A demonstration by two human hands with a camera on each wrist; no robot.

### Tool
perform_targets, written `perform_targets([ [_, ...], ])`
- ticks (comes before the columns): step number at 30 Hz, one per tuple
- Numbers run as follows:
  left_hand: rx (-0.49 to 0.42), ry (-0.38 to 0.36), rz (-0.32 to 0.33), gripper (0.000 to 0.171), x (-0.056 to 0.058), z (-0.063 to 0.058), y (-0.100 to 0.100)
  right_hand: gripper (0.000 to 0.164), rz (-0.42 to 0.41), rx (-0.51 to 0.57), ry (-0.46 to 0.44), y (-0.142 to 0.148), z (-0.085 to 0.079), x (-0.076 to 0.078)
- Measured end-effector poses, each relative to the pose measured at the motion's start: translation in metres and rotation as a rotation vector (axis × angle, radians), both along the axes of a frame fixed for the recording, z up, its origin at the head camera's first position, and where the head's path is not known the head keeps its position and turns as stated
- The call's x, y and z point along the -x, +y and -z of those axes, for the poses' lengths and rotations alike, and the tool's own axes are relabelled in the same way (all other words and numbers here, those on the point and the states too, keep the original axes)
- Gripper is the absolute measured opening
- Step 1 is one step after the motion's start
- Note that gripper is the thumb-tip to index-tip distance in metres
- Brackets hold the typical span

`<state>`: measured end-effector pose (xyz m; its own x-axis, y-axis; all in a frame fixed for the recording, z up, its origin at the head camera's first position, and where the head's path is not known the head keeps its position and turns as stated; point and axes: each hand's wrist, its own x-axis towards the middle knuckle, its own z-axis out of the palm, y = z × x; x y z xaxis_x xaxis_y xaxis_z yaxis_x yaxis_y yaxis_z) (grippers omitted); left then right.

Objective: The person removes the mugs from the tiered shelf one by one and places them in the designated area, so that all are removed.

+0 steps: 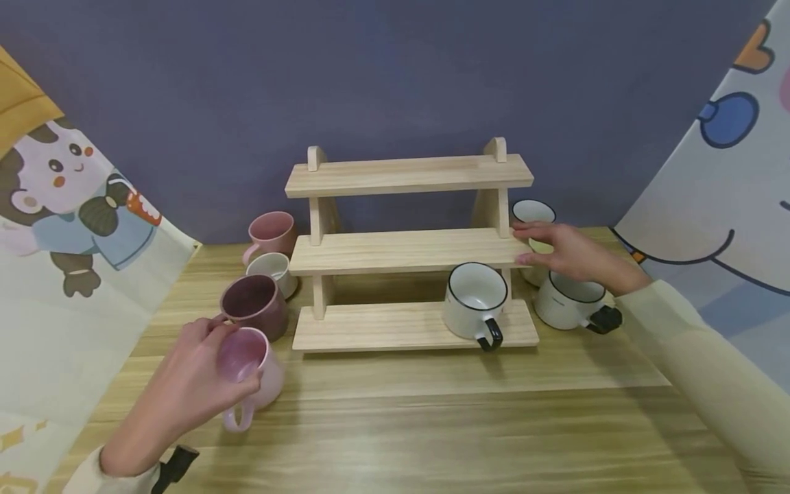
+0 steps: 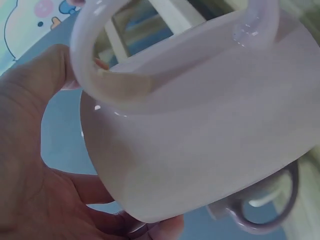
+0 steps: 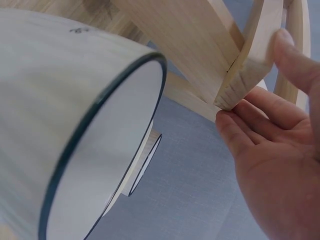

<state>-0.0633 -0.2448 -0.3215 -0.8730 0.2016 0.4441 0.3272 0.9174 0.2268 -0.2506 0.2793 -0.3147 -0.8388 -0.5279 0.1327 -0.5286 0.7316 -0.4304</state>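
My left hand (image 1: pixel 194 377) grips a light pink mug (image 1: pixel 270 381) by its rim, thumb on the near side and fingers on the far side. In the left wrist view the mug's pale outer wall (image 2: pixel 200 130) and handle fill most of the picture. My right hand (image 1: pixel 570 259) holds the right end of the middle board of a three-tier wooden shelf (image 1: pixel 395 251), thumb on one side and fingers on the other. A white mug (image 1: pixel 468 314) with a black rim and black handle stands on the bottom board, toward its right end.
Left of the shelf stand a dark mauve mug (image 1: pixel 274 317), a small white cup (image 1: pixel 285 276) and a rose-pink mug (image 1: pixel 280 237). To the right are a white black-rimmed mug (image 1: pixel 558 310) and, partly behind my right hand, more cups, one white with a dark rim (image 1: pixel 533 211).
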Motion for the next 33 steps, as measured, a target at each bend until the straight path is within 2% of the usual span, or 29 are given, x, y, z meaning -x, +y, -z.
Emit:
perform_targets([
  [7, -0.002, -0.015, -0.017, 0.058, -0.002, 0.010, -0.011, 0.054, 0.002, 0.005, 0.004, 0.000, -0.001, -0.002],
  [20, -0.029, -0.042, 0.027, 0.057, 0.002, 0.022, -0.021, 0.056, -0.006, 0.002, 0.010, 0.000, 0.001, 0.000],
  [30, -0.028, -0.073, 0.096, 0.061, 0.004, 0.025, -0.027, 0.057, -0.005, -0.011, -0.001, 0.001, 0.001, 0.002],
  [33, -0.016, -0.076, 0.092, 0.065, 0.003, 0.023, -0.031, 0.057, -0.004, -0.011, 0.006, 0.001, 0.002, 0.002],
])
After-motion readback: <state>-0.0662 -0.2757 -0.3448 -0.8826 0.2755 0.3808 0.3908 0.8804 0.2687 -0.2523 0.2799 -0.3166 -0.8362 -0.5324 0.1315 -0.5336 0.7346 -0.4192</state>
